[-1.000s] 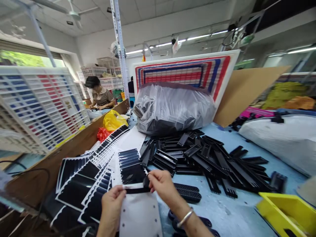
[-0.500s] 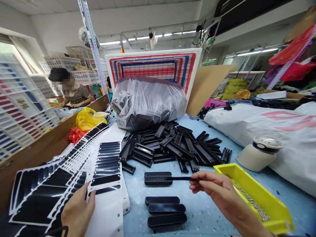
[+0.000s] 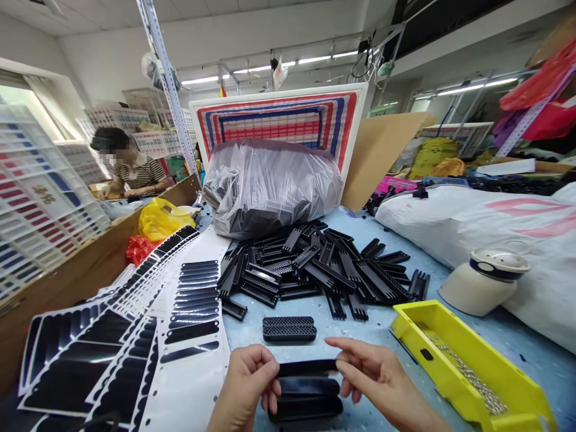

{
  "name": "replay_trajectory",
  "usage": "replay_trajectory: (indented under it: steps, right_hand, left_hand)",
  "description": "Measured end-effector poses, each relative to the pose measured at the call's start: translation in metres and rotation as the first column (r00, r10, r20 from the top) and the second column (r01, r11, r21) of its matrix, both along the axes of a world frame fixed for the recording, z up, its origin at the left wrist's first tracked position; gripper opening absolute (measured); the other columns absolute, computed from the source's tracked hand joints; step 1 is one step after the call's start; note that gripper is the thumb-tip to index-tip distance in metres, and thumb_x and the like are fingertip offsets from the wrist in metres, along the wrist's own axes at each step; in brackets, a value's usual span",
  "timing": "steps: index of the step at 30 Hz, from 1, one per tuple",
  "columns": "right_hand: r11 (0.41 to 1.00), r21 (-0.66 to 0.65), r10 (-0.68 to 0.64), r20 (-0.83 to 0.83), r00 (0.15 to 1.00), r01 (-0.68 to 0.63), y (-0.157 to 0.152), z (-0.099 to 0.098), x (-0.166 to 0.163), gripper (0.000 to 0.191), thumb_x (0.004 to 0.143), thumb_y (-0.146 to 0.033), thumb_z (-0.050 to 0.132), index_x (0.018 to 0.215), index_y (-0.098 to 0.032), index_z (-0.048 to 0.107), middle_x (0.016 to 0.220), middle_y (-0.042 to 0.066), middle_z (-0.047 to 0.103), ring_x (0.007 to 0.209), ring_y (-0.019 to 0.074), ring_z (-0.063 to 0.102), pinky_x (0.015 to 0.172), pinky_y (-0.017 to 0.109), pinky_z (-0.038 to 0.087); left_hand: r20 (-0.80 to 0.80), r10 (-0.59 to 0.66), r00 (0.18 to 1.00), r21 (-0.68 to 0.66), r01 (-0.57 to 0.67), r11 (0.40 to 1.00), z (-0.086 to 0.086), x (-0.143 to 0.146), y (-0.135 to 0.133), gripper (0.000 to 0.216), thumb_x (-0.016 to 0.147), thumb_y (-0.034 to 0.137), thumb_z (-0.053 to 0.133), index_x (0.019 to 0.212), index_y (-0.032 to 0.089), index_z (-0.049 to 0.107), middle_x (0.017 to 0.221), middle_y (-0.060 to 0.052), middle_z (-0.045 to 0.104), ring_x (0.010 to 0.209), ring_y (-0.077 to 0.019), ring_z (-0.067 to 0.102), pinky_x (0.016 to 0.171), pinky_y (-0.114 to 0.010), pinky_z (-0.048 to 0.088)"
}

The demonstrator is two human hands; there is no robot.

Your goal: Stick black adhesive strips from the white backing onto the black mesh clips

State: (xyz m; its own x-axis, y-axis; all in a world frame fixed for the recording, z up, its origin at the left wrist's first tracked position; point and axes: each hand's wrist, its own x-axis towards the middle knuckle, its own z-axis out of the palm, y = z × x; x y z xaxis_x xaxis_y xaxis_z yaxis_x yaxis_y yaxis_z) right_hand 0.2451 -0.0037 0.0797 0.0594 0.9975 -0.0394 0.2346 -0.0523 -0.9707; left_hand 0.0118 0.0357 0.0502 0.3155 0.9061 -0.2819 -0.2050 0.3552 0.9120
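A thin black adhesive strip [image 3: 306,367] is stretched between my two hands, over the short stack of smooth black oblong pieces [image 3: 310,387]. My left hand [image 3: 252,381] pinches its left end between thumb and forefinger. At the right end, my right hand [image 3: 373,372] has thumb and fingers closed on it. The strip hides most of the rearmost oblong piece. Just behind lies a black piece with a honeycomb texture [image 3: 289,329], untouched. To the left is a white backing sheet [image 3: 189,378] carrying rows of black rounded strips [image 3: 191,332].
Behind is a heap of slotted black plastic parts [image 3: 310,270] before a wrapped plastic bag [image 3: 274,186]. A yellow bin [image 3: 477,372] with small metal pieces and a cream bottle [image 3: 483,282] stand right. More strip sheets [image 3: 81,360] lie left. A person [image 3: 130,165] sits far left.
My left hand has left the backing sheet and moved right to take the strip's left end. My right hand has brought the strip nearer, from the honeycomb piece to over the smooth pieces.
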Motion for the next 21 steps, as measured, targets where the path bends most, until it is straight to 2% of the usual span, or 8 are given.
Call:
replay_trajectory:
  steps: [3,6,8,9,12,15,18,21]
  right_hand:
    - [0.979,0.193,-0.131,0.321,0.938,0.070,0.011,-0.005,0.013,0.028,0.078,-0.045,0.067,0.087,-0.021,0.081,0.083,0.010,0.079,0.064,0.0233,0.072,0.047,0.028,0.055]
    - [0.921,0.383,-0.122,0.471,0.874,-0.078,0.017,-0.013,0.016,0.021,0.084,-0.035,0.064,0.093,-0.026,0.080,0.092,0.008,0.080,0.081,0.0248,0.075,0.066,0.031,0.062]
    - [0.849,0.491,-0.123,0.544,0.830,-0.196,0.018,-0.019,0.010,0.022,0.085,-0.032,0.064,0.100,-0.024,0.078,0.095,0.009,0.079,0.089,0.0256,0.074,0.080,0.036,0.061]
    - [0.820,0.517,-0.125,0.580,0.805,-0.246,0.018,-0.023,0.007,0.022,0.086,-0.030,0.064,0.102,-0.023,0.077,0.095,0.009,0.078,0.089,0.0254,0.073,0.081,0.037,0.060]
    - [0.817,0.428,-0.031,0.704,0.710,-0.388,0.020,-0.027,-0.005,0.016,0.088,-0.021,0.059,0.094,-0.021,0.074,0.083,0.008,0.073,0.075,0.0210,0.069,0.068,0.032,0.056]
    - [0.814,0.353,0.034,0.764,0.644,-0.461,0.025,-0.026,-0.011,0.019,0.089,-0.014,0.055,0.084,-0.020,0.072,0.074,0.005,0.068,0.065,0.0184,0.064,0.061,0.029,0.050]
    - [0.796,0.392,-0.006,0.767,0.641,-0.461,0.033,-0.025,-0.005,0.023,0.091,-0.018,0.051,0.086,-0.019,0.074,0.071,0.007,0.069,0.064,0.0199,0.065,0.060,0.030,0.049]
    - [0.847,0.351,0.030,0.718,0.696,-0.399,0.041,-0.023,0.009,0.028,0.093,-0.025,0.050,0.086,-0.021,0.077,0.072,0.008,0.072,0.065,0.0207,0.067,0.061,0.030,0.051]
  left_hand:
    - [-0.018,0.032,0.999,0.002,-0.032,0.999,-0.001,-0.003,0.007,0.040,0.066,0.046,0.082,0.060,0.014,0.058,0.045,-0.002,0.063,0.032,-0.0070,0.052,0.036,-0.015,0.023]
    - [-0.014,0.018,1.000,-0.014,-0.018,1.000,0.002,0.000,0.013,0.043,0.061,0.050,0.083,0.058,0.015,0.057,0.044,-0.001,0.062,0.030,-0.0066,0.050,0.036,-0.015,0.025]
    - [-0.008,-0.005,1.000,-0.022,0.005,1.000,0.004,0.002,0.015,0.044,0.059,0.051,0.083,0.057,0.015,0.057,0.044,-0.001,0.062,0.030,-0.0065,0.049,0.036,-0.016,0.026]
    - [-0.003,-0.012,1.000,-0.025,0.012,1.000,0.004,0.004,0.016,0.044,0.058,0.051,0.083,0.057,0.015,0.057,0.044,-0.001,0.062,0.030,-0.0065,0.049,0.035,-0.016,0.026]
    - [0.020,-0.018,1.000,-0.036,0.019,0.999,0.002,0.005,0.018,0.041,0.061,0.048,0.082,0.059,0.015,0.058,0.044,-0.002,0.062,0.030,-0.0070,0.050,0.035,-0.016,0.026]
    - [0.003,-0.019,1.000,-0.041,0.019,0.999,-0.007,0.003,0.021,0.038,0.065,0.046,0.080,0.062,0.014,0.059,0.046,-0.003,0.064,0.032,-0.0081,0.053,0.036,-0.016,0.027]
    - [-0.111,0.046,0.993,-0.003,-0.046,0.999,-0.019,-0.001,0.027,0.044,0.065,0.052,0.078,0.077,0.012,0.066,0.049,-0.002,0.064,0.034,-0.0115,0.055,0.035,-0.018,0.028]
    - [-0.293,0.234,0.927,0.145,-0.199,0.969,-0.031,-0.007,0.038,0.053,0.064,0.054,0.076,0.093,0.011,0.070,0.052,0.001,0.061,0.037,-0.0147,0.057,0.039,-0.023,0.037]
